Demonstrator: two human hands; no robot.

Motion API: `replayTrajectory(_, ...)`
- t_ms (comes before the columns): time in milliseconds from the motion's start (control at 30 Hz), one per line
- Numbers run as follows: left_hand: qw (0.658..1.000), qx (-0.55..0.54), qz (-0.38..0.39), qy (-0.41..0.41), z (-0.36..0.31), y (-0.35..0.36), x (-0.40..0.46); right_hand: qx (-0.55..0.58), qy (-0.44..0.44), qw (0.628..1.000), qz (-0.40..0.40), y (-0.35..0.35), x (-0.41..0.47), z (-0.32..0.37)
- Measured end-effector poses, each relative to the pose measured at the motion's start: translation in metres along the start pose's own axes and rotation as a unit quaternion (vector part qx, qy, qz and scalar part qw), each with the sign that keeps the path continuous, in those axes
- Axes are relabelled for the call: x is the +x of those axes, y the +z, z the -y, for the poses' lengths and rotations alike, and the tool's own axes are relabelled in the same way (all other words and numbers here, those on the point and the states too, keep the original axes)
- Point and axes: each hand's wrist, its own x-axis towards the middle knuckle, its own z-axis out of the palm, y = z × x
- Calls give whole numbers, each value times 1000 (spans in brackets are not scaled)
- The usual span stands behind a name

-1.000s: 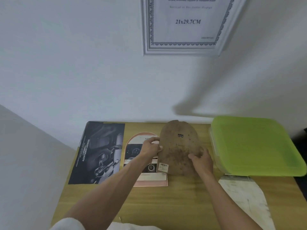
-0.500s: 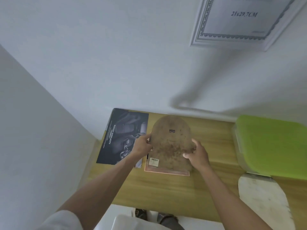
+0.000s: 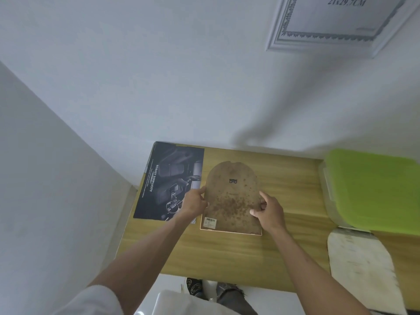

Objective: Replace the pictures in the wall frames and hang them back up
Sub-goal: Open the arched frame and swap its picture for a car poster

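A brown arch-shaped backing board point(image 3: 231, 196), stained and with a small metal hanger near its top, lies on an arch-shaped frame point(image 3: 229, 231) on the wooden table point(image 3: 238, 255). My left hand point(image 3: 195, 202) pinches the board's left edge. My right hand point(image 3: 269, 209) grips its right edge, thumb on top. A white rectangular frame point(image 3: 341, 26) with a "21x29.7CM" insert hangs on the wall at the upper right.
A dark car-interior print point(image 3: 169, 180) lies flat at the table's left end, beside the side wall. A clear box with a green lid point(image 3: 372, 189) stands at the right. In front of it lies a white arch-shaped sheet point(image 3: 361, 271).
Both hands slid the brown board left until it covers the arch frame and the picture in it. The view has swung left and down.
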Motion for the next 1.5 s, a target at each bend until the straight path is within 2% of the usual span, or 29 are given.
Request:
replayTrajectory(267,998,70,-5,6,3,5,5,-107,-42,993,-6,-1,1,4)
replayTrajectory(333,988,153,-8,36,-2,3,8,-159,-44,986,8,-2,3,10)
replayTrajectory(467,925,347,-22,152,-18,0,25,-338,-111,932,66,-14,20,30)
replayTrajectory(533,882,425,14,205,-30,0,37,-407,-149,894,112,-18,35,41)
replayTrajectory(633,828,509,74,223,-45,8,57,-474,-188,844,168,-15,57,56)
replayTrajectory(700,816,526,90,222,-49,14,68,-499,-213,816,197,-9,67,62)
replayTrajectory(800,822,514,117,216,-49,15,78,-495,-234,805,231,-6,79,61)
replayTrajectory(1000,830,482,202,196,-60,-1,77,-463,-254,810,254,-11,91,56)
replayTrajectory(1233,837,477,185,193,-59,0,71,-459,-239,821,243,-11,87,55)
replayTrajectory(1300,851,461,162,193,-58,3,61,-436,-225,841,226,-12,79,51)
replayTrajectory(1333,866,439,153,182,-56,5,54,-404,-208,864,218,-12,72,46)
replayTrajectory(1433,946,277,116,124,-40,13,33,-235,-117,947,183,-14,49,23)
replayTrajectory(1500,971,202,84,97,-34,16,22,-149,-78,977,133,-12,37,12)
